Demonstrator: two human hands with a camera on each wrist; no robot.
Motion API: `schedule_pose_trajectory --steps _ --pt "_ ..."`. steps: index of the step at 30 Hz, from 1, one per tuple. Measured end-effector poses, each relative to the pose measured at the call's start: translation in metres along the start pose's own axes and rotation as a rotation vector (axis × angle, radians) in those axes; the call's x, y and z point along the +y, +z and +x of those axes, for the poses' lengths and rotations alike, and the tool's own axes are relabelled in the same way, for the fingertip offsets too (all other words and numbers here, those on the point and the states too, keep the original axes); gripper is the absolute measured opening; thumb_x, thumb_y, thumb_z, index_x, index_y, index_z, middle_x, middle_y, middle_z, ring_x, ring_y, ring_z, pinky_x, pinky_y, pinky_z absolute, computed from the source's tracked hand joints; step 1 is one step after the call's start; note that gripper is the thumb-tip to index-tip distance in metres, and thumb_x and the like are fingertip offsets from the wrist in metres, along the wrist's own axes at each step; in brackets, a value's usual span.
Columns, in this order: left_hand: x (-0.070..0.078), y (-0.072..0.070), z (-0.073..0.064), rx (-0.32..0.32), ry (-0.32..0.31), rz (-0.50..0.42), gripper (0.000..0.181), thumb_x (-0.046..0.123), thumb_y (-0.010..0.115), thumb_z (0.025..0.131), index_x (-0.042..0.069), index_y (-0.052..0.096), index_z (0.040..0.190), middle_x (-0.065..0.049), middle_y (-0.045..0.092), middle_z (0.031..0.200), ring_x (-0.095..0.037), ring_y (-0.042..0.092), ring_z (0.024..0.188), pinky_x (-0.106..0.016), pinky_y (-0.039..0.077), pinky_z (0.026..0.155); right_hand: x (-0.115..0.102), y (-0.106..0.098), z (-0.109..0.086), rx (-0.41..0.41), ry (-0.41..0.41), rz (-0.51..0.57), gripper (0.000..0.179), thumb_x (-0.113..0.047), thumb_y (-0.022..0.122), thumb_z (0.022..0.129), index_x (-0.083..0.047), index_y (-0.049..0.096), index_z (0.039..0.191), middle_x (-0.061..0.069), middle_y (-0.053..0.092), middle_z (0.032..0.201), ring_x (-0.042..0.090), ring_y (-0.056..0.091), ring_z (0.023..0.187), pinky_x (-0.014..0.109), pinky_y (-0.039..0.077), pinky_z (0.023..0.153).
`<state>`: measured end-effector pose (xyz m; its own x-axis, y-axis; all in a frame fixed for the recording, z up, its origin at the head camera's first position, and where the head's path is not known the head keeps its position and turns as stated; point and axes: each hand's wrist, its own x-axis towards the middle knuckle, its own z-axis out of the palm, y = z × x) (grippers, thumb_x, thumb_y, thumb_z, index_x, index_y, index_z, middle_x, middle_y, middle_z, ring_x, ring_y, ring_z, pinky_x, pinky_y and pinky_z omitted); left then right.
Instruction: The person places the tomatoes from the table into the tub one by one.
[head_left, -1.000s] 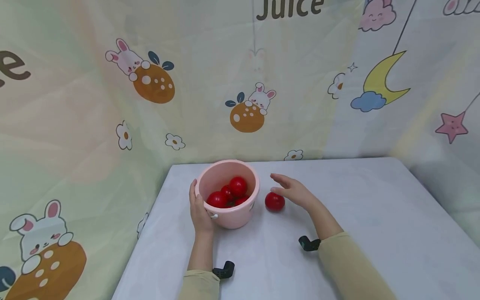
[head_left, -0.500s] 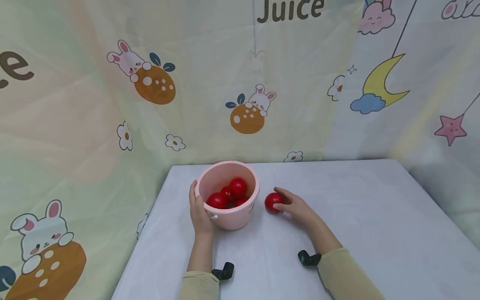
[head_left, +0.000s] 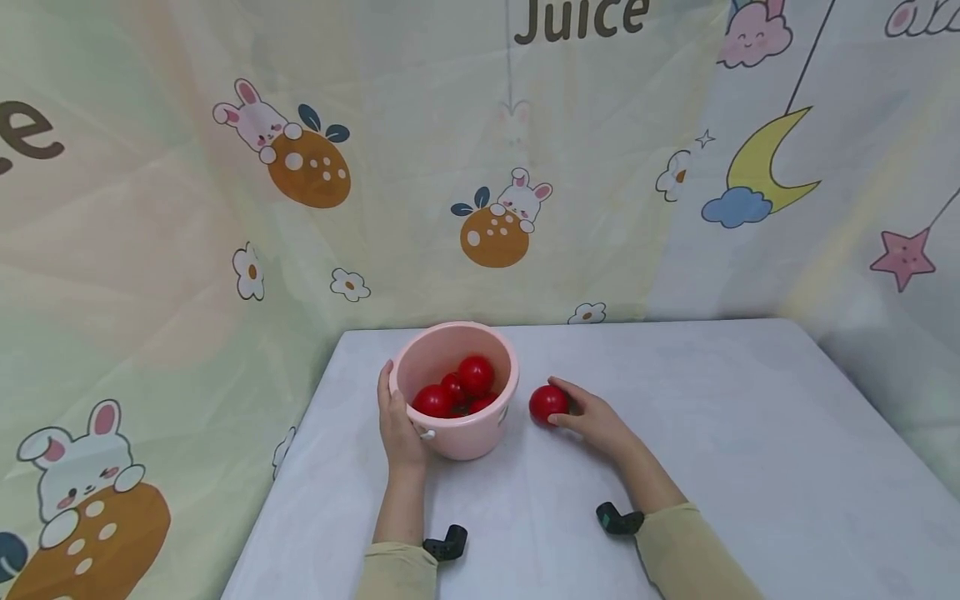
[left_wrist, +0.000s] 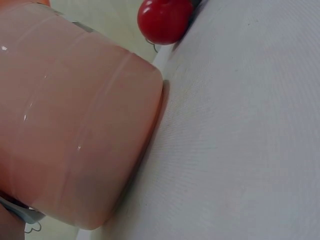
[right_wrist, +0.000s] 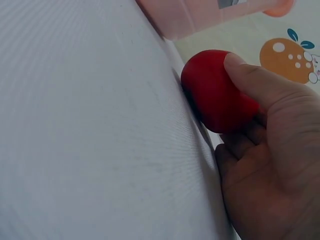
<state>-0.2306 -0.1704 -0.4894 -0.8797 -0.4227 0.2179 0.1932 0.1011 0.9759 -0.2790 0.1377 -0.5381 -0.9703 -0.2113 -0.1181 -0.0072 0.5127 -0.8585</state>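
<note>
Looking down from the head view, a pink bucket point(head_left: 455, 390) stands on the white table point(head_left: 712, 433), toward its far left part, with several red balls point(head_left: 465, 387) inside. The left hand point(head_left: 397, 421) wraps the bucket's left wall, thumb up by the rim and fingers curled against the side. Just right of the bucket, apart from it, one ball point(head_left: 548, 403) lies on the table. The right hand point(head_left: 596, 421) closes on this ball from the right, its fingers point(head_left: 564, 387) curved over the top and the thumb at the near side. Both forearms wear tan sleeves point(head_left: 693, 554) with small black mounts at the wrists. A cartoon backdrop point(head_left: 300, 167) with rabbits, a moon and the word "Juice" hangs behind the table.

From the left wrist view, the bucket's pink wall point(left_wrist: 70, 130) fills the left half, standing on the table point(left_wrist: 240, 150). The loose ball point(left_wrist: 164, 21) shows beyond it at the top. The left hand's fingers cannot be told here.

From the right wrist view, the ball point(right_wrist: 216, 90) rests on the table point(right_wrist: 90, 130) with the bucket's base point(right_wrist: 200, 17) just beyond. The right hand point(right_wrist: 270, 155) grips the ball: one fingertip point(right_wrist: 240, 67) presses on top, the other fingers curl beneath and behind it.
</note>
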Motion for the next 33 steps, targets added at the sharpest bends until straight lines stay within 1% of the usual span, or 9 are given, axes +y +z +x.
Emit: schedule_pose_trajectory --steps 3,11,16,21,27,30,33 --pt "0.0 -0.001 -0.001 0.003 -0.006 0.006 0.05 0.036 0.041 0.098 0.056 0.032 0.143 0.026 0.042 0.145 -0.007 0.039 0.136 -0.056 0.043 0.108 0.0 0.001 -0.002 0.004 -0.009 -0.01 0.077 -0.044 0.077 0.082 -0.038 0.04 0.149 0.004 0.04 0.157 0.034 0.032 0.146 0.061 0.038 0.11" --pt "0.001 0.0 0.0 0.005 -0.017 0.007 0.049 0.038 0.04 0.098 0.057 0.032 0.143 0.027 0.041 0.145 -0.006 0.039 0.135 -0.057 0.041 0.11 -0.001 0.0 -0.002 0.018 -0.033 -0.028 0.075 -0.042 0.077 0.082 -0.036 0.042 0.149 0.004 0.042 0.155 0.034 0.035 0.146 0.06 0.037 0.111" --pt "0.0 0.0 0.0 0.005 -0.013 0.002 0.049 0.039 0.041 0.098 0.056 0.033 0.143 0.027 0.042 0.144 -0.006 0.039 0.135 -0.056 0.041 0.11 0.0 0.0 -0.002 0.025 -0.034 -0.035 0.074 -0.04 0.077 0.082 -0.036 0.044 0.148 0.005 0.045 0.154 0.034 0.038 0.144 0.059 0.038 0.111" --pt "0.0 0.0 0.001 0.0 -0.011 0.003 0.05 0.039 0.042 0.097 0.056 0.032 0.143 0.027 0.042 0.144 -0.006 0.039 0.135 -0.056 0.042 0.109 0.001 0.0 -0.001 0.043 -0.017 -0.034 0.073 -0.039 0.079 0.081 -0.037 0.046 0.146 0.006 0.046 0.153 0.036 0.04 0.142 0.059 0.04 0.11" --pt "0.0 0.0 0.001 -0.007 -0.021 -0.006 0.048 0.038 0.041 0.098 0.055 0.033 0.143 0.026 0.042 0.145 -0.006 0.039 0.135 -0.056 0.042 0.11 0.001 -0.001 -0.002 0.046 0.019 0.006 0.074 -0.043 0.08 0.079 -0.038 0.047 0.145 0.006 0.046 0.152 0.035 0.039 0.143 0.06 0.04 0.109" --pt "0.001 0.0 0.001 -0.001 -0.027 -0.004 0.048 0.038 0.039 0.099 0.055 0.033 0.143 0.025 0.043 0.145 -0.007 0.04 0.135 -0.056 0.041 0.11 -0.003 -0.004 -0.002 0.043 0.042 0.036 0.074 -0.044 0.08 0.078 -0.038 0.048 0.145 0.006 0.046 0.153 0.035 0.038 0.143 0.059 0.04 0.109" --pt "0.002 0.001 0.001 0.001 -0.021 -0.005 0.048 0.037 0.038 0.099 0.054 0.033 0.143 0.024 0.043 0.146 -0.009 0.04 0.136 -0.057 0.041 0.11 -0.01 -0.01 0.0 0.042 0.065 0.071 0.078 -0.048 0.082 0.075 -0.041 0.047 0.144 0.005 0.044 0.153 0.035 0.037 0.142 0.056 0.044 0.107"
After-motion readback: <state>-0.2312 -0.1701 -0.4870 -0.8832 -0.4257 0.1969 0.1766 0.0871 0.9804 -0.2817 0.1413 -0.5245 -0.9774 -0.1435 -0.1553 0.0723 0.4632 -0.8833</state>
